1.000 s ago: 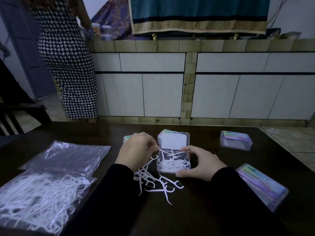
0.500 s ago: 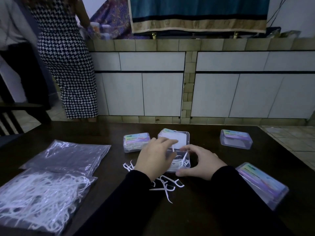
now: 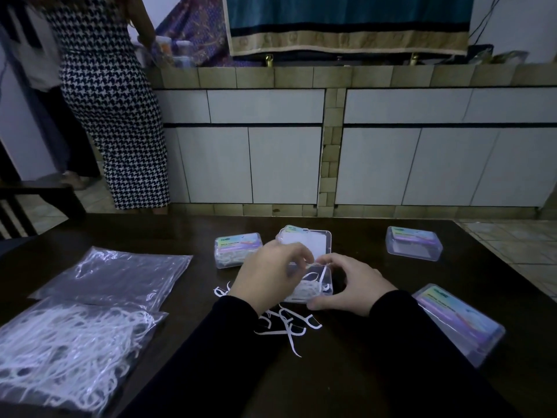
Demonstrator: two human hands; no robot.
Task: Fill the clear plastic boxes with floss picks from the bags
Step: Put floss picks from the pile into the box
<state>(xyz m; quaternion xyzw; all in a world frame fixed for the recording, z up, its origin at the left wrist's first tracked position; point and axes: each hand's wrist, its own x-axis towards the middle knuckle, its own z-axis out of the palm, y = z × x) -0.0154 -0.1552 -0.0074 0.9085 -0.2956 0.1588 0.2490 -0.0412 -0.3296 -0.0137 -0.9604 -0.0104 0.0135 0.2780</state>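
At the centre of the frame an open clear box [image 3: 313, 282] sits on the dark desk [image 3: 361, 372], its lid tipped back. The right hand [image 3: 351, 285] curls round the box's right side and steadies it, while the left hand [image 3: 268, 276] hovers over the tray with fingers bent, seemingly pinching floss picks into it. The step in hand appears to be loading this box. Loose picks [image 3: 286, 324] lie just below it; gathering them likely comes next. The full bag [image 3: 66, 351] lies at lower left.
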